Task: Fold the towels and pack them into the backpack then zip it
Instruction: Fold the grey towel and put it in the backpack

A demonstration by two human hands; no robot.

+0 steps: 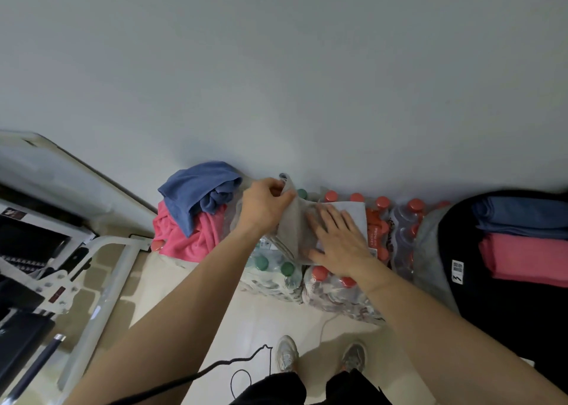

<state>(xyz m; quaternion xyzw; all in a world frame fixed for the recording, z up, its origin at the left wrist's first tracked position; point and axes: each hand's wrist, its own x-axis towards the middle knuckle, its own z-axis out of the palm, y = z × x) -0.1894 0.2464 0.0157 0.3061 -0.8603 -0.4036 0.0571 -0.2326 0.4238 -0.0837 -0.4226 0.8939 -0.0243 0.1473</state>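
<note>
My left hand [264, 207] pinches an edge of the grey towel [295, 229], fingers curled. My right hand [336, 238] lies flat, fingers spread, pressing it onto the bottle packs [338, 294].

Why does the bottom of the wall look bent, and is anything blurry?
Head view: the wide-angle lens bows the base of the wall into a curve; lighting is dim, even, without glare; the left hand gripping the grey towel and the right hand pressing it flat look slightly soft.

Bottle caps [382, 203] crowd the grey towel [353, 212]; backpack [504, 300] mouth open.
</note>
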